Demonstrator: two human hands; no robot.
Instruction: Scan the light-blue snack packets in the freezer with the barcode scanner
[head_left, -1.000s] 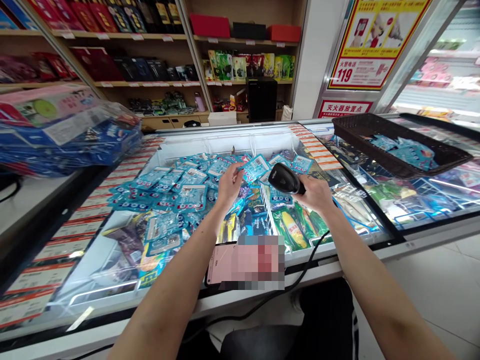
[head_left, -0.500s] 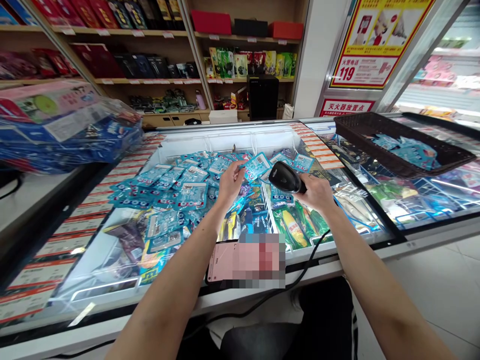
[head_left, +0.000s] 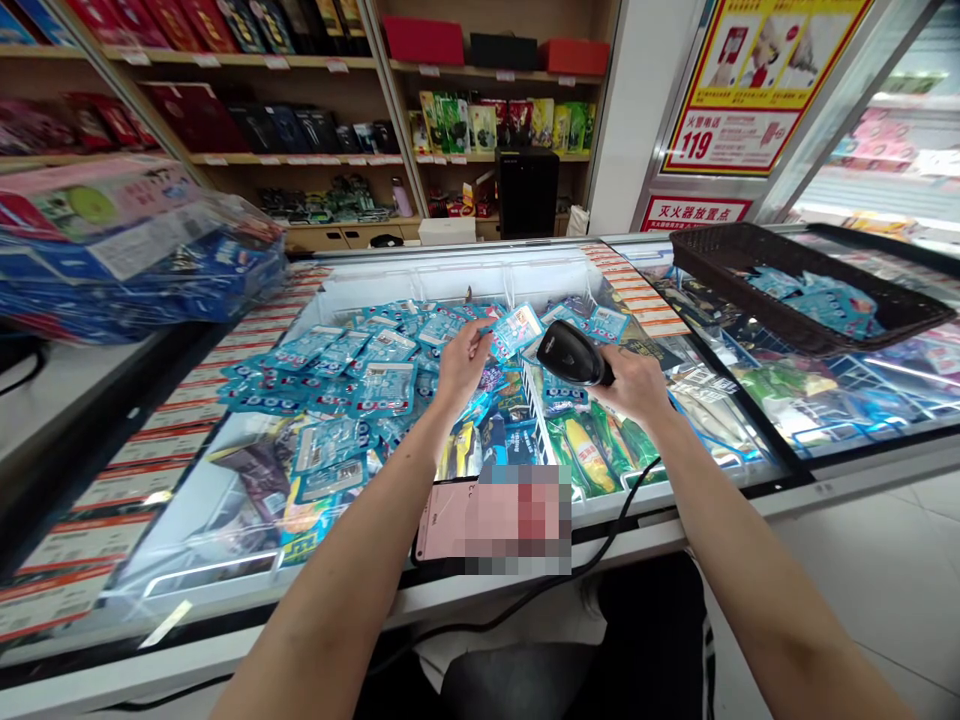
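Observation:
My left hand (head_left: 459,368) pinches a small blue packet (head_left: 514,331) by its edge and holds it up over the open chest freezer (head_left: 420,285). My right hand (head_left: 636,385) grips a black corded barcode scanner (head_left: 571,354), whose head points at the packet from the right, a short gap away. Below both hands lies a heap of like blue packets (head_left: 352,375) inside the freezer. A phone (head_left: 442,520) rests on the freezer's front rim between my forearms.
A dark basket (head_left: 757,262) with several blue packets sits on the glass lid at the right. Stacked wrapped packs (head_left: 112,250) lie on the counter at the left. Shelves of goods (head_left: 300,130) stand behind the freezer. The scanner cable (head_left: 615,510) hangs over the front edge.
The left hand has lifted the blue packet slightly and tilted it toward the scanner. The right hand with the scanner has barely shifted.

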